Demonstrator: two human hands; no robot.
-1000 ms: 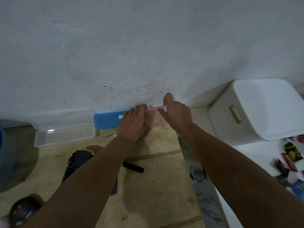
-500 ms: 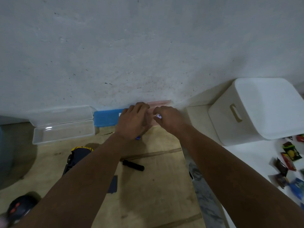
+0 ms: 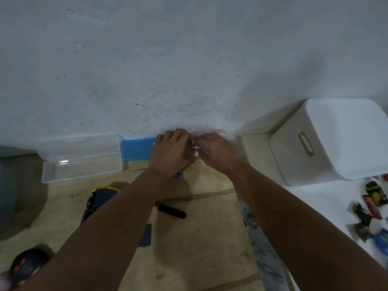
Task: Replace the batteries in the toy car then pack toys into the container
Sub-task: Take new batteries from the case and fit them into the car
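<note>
Against the wall: clear case [image 3: 81, 166] lying open, nothing visible inside; blue case [image 3: 136, 149] just beside it; white bin [image 3: 327, 141] at right. Both arms stretched forward. Left hand [image 3: 170, 154] and right hand [image 3: 218, 152] together, fingers curled, pinching small batteries [image 3: 197, 150] over a pink case [image 3: 210, 131]. Toy car [image 3: 98, 198] near, partly under left forearm.
</note>
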